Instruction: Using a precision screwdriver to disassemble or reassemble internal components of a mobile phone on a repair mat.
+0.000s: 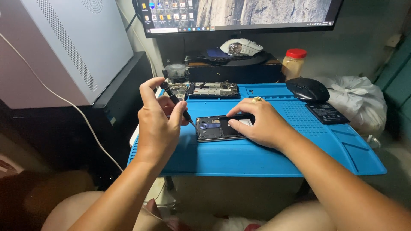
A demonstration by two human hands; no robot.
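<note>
Head view, largest to smallest. A grey computer case (64, 47) fills the 10 o'clock corner; a monitor (239, 13) spans 12 o'clock. A blue silicone repair mat (257, 156) covers the tabletop at centre. A white plastic bag (357, 100) lies at 3 o'clock, off the mat's edge. The left hand (158, 124), just left of centre, is closed narrowly around a black precision screwdriver (175, 102), whose tip slants down toward the opened smartphone (214, 127). The right hand (257, 124), wearing a ring, rests flat with fingers pressed on the right half of the same phone, which lies back-open on the mat at centre. At 12 o'clock on the mat lies a second stripped phone frame (212, 89). A black mouse (307, 88) and a black phone battery (327, 112) sit at 2 o'clock; behind them stands a red-lidded jar (294, 63). A white gaming mouse (241, 46) rests under the monitor.
</note>
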